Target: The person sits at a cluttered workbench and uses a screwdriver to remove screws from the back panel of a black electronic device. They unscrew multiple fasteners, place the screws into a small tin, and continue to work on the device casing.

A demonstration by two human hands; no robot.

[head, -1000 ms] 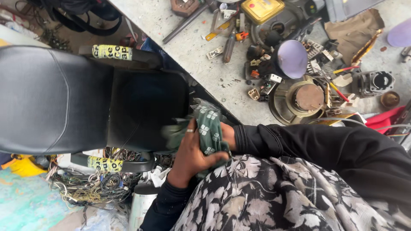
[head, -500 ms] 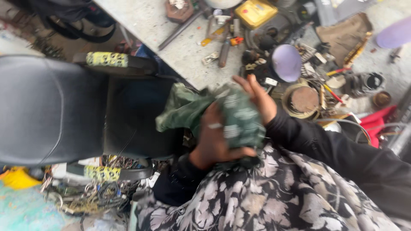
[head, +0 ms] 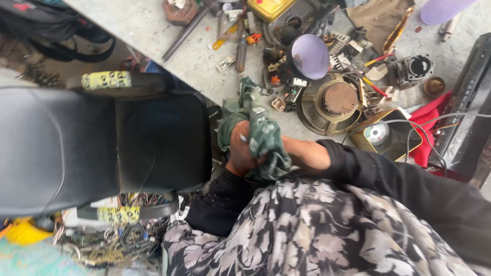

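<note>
- Centre of the frame: both hands are bundled in a green patterned cloth (head: 263, 140), pressed together just above the person's lap.
- The left hand (head: 240, 151) is clenched around the cloth, knuckles up, a ring showing on one finger; its black sleeve runs down toward the lower middle of the frame.
- The right hand (head: 286, 151) is almost wholly wrapped by the cloth; only the bare wrist and forearm show, so whether it is closed on the fabric cannot be told.
- A tail of the cloth climbs toward the upper middle, its tip lying on the edge of the grey workbench (head: 153, 30).
- A floral garment (head: 317, 230) fills the lower right and hides everything beneath the hands.
- Left of the hands, touching distance away, stands a black padded chair (head: 76, 148), taking up most of the left half; a yellow-patterned wrap (head: 106, 79) covers its upper armrest, and a second one shows on the lower armrest.
- Lower left: a tangle of loose wires (head: 117, 243) lies on the ground under the chair.
- Just right of the cloth's tip: a round metal speaker frame (head: 332, 102) sits amid small parts, with a lavender cone-shaped piece (head: 309, 56) above it.
- Upper middle: a yellow box (head: 268, 7) and a screwdriver (head: 240, 51) lie among the clutter.
- Upper right: a small engine cylinder part (head: 414, 69) rests near red-handled tools.
- Right edge: a red cloth (head: 434, 120) lies beside a yellow-rimmed tray holding a solder spool (head: 377, 134), with a grey cable crossing over it.
</note>
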